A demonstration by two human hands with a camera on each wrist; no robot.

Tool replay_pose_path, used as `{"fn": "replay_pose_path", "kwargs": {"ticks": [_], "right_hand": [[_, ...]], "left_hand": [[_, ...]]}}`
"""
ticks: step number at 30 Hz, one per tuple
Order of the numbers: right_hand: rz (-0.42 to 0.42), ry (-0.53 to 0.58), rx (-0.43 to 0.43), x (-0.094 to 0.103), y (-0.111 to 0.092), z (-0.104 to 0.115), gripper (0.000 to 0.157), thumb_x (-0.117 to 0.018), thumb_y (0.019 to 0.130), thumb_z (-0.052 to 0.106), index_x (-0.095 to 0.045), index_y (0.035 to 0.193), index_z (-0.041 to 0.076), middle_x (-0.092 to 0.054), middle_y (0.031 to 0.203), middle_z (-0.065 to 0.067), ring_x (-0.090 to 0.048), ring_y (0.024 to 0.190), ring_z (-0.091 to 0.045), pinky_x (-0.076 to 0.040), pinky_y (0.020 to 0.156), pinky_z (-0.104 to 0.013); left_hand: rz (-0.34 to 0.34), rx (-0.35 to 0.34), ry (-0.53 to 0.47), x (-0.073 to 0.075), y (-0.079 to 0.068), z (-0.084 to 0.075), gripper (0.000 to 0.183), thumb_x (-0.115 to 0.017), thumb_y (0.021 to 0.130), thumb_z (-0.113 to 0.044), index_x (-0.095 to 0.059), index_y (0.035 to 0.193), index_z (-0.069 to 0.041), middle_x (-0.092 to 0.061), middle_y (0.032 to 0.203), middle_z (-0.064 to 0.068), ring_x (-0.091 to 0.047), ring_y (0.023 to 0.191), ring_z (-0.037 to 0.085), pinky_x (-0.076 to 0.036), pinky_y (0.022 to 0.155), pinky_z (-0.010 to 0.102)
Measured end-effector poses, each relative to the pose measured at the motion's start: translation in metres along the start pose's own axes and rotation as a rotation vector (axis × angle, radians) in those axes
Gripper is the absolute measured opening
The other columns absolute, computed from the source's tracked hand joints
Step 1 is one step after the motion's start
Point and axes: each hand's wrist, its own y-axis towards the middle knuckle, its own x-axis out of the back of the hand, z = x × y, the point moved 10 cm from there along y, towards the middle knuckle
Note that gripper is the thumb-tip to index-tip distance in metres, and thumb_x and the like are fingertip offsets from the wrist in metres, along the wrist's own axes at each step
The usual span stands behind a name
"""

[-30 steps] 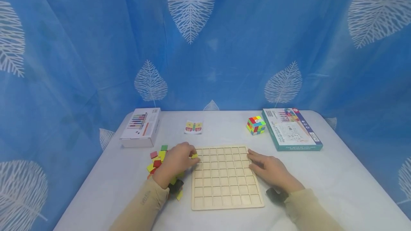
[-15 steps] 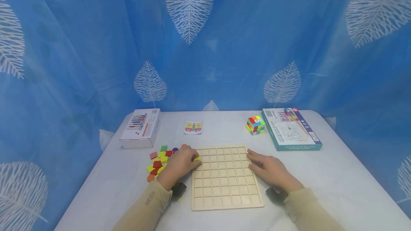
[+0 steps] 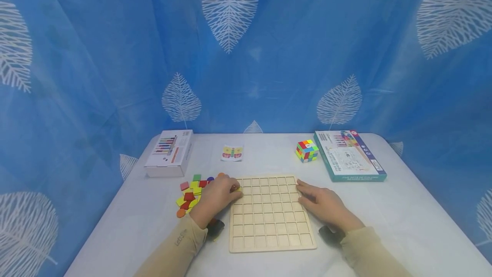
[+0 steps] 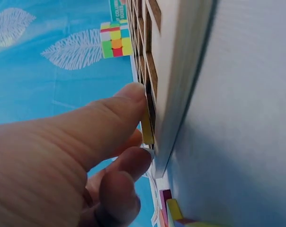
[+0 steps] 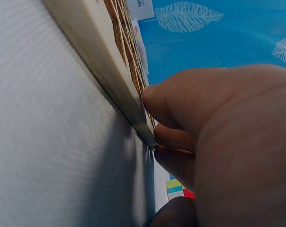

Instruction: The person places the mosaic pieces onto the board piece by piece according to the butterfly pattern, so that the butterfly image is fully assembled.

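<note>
A wooden grid board with rows of square cells lies flat on the table. At its upper left edge my left hand holds a small yellow tile between thumb and fingers; the tile sits low, against the cells near the rim. How far it is into a cell I cannot tell. My right hand rests against the board's upper right edge, the thumb on the rim and the other fingers beside it. Loose coloured tiles, yellow, red, green and orange, lie left of the board, partly hidden by the left hand.
Behind the board lies a card with a butterfly pattern. A puzzle cube stands at the back right, beside a flat teal-edged box. A white box occupies the back left, and a blue curtain hangs behind the table.
My left hand has shifted slightly right and toward me with the yellow tile, onto the board's left edge, uncovering more loose tiles. The right hand stays in place.
</note>
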Motion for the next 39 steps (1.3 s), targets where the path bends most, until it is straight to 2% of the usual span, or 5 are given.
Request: {"fn": "replay_pose_path", "kwargs": {"ticks": [20, 25, 29, 34, 39], "right_hand": [[0.005, 0.004, -0.017, 0.001, 0.000, 0.002, 0.051, -0.064, 0.101, 0.037, -0.057, 0.148, 0.019, -0.043, 0.161, 0.006, -0.042, 0.148, -0.031, -0.035, 0.117, -0.057], [0.002, -0.003, -0.005, 0.001, -0.001, 0.001, 0.051, -0.064, 0.100, 0.037, -0.057, 0.148, 0.020, -0.043, 0.161, 0.006, -0.043, 0.147, -0.032, -0.035, 0.117, -0.058], [0.002, -0.013, 0.008, 0.002, -0.001, 0.001, 0.051, -0.064, 0.101, 0.037, -0.057, 0.148, 0.019, -0.043, 0.161, 0.005, -0.043, 0.147, -0.033, -0.035, 0.116, -0.059], [-0.010, -0.030, 0.016, 0.004, -0.001, 0.001, 0.051, -0.065, 0.100, 0.036, -0.058, 0.147, 0.018, -0.043, 0.161, 0.004, -0.044, 0.146, -0.034, -0.037, 0.115, -0.058], [-0.008, -0.017, 0.021, 0.004, 0.000, 0.003, 0.051, -0.065, 0.100, 0.036, -0.058, 0.147, 0.018, -0.044, 0.161, 0.002, -0.044, 0.146, -0.036, -0.036, 0.115, -0.059]], "left_hand": [[-0.023, -0.026, -0.104, 0.009, 0.000, 0.006, 0.021, -0.077, 0.093, -0.024, -0.081, 0.112, -0.017, -0.072, 0.102, -0.002, -0.062, 0.092, 0.014, -0.057, 0.084, 0.035], [-0.045, 0.104, -0.156, 0.051, -0.004, 0.047, 0.020, -0.074, 0.095, -0.023, -0.078, 0.113, -0.014, -0.070, 0.106, 0.001, -0.061, 0.093, 0.019, -0.056, 0.089, 0.041], [0.033, 0.252, -0.154, 0.074, -0.016, 0.096, 0.021, -0.076, 0.093, -0.019, -0.076, 0.112, -0.010, -0.070, 0.104, 0.005, -0.061, 0.090, 0.023, -0.057, 0.088, 0.044], [0.185, 0.260, -0.154, 0.064, -0.022, 0.119, 0.026, -0.084, 0.086, -0.020, -0.076, 0.108, -0.008, -0.068, 0.099, 0.005, -0.060, 0.088, 0.024, -0.057, 0.083, 0.041], [0.211, 0.272, -0.155, 0.050, -0.019, 0.119, 0.029, -0.086, 0.084, -0.021, -0.072, 0.107, -0.011, -0.065, 0.094, 0.005, -0.059, 0.084, 0.023, -0.055, 0.079, 0.037]]}}
